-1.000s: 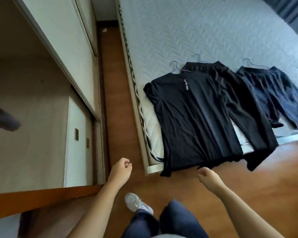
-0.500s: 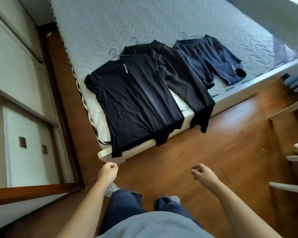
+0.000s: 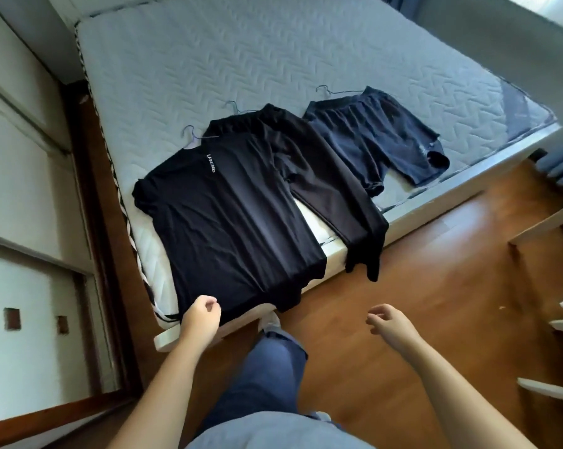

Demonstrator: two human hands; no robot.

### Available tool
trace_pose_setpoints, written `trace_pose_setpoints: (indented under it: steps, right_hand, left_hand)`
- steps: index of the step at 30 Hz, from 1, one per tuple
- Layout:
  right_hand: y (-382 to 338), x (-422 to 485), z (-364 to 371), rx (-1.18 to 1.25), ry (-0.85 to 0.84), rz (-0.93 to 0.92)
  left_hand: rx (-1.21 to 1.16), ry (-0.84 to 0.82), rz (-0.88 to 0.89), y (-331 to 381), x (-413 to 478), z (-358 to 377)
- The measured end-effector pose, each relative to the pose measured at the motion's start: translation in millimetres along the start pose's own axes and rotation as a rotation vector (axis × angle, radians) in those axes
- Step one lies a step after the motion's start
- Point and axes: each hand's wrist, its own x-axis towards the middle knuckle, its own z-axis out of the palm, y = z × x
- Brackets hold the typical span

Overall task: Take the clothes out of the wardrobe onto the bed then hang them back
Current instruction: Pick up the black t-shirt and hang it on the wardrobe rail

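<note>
Three garments on wire hangers lie side by side on the bed [image 3: 241, 59]: a black T-shirt [image 3: 228, 222] with white lettering at the near corner, black trousers [image 3: 332, 176] beside it with legs hanging over the edge, and dark blue shorts [image 3: 371, 137] to the right. My left hand [image 3: 199, 319] hovers loosely curled just in front of the T-shirt's hem, holding nothing. Over the wooden floor to the right, my right hand [image 3: 387, 325] is empty with fingers apart and bent.
The wardrobe [image 3: 24, 222] with white doors and a wooden frame runs along the left. A narrow strip of floor [image 3: 79, 131] separates it from the bed. White furniture edges [image 3: 545, 222] stand at the right. My legs and a white shoe [image 3: 270, 319] are below.
My view has swung right, away from the wardrobe, and closer to the bed. My left hand has risen to the T-shirt's hem; both hands stay empty.
</note>
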Motion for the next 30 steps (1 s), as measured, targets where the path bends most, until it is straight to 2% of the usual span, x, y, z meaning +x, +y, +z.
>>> trace_pose_setpoints:
  steps: [10,14,18,26,30]
  right_hand:
    - [-203,156,22,-0.27,-0.138,-0.076]
    - [-283,230,45,-0.392,-0.193,-0.18]
    - [-349,303,64,-0.411,-0.233,-0.241]
    - [-468,463,112,-0.493,-0.128,-0.596]
    - [-510,520,138,-0.534,-0.077,-0.691]
  left_hand:
    - [-0.058,0.024,-0.145,51,167,-41]
    - [-0.01,0.071,-0.123,75,247,-61]
    - [0.06,0.104,-0.097,100,331,-69]
    - [0.26,0.278,-0.011,126,501,-88]
    - [0.361,0.321,0.007,119,570,-101]
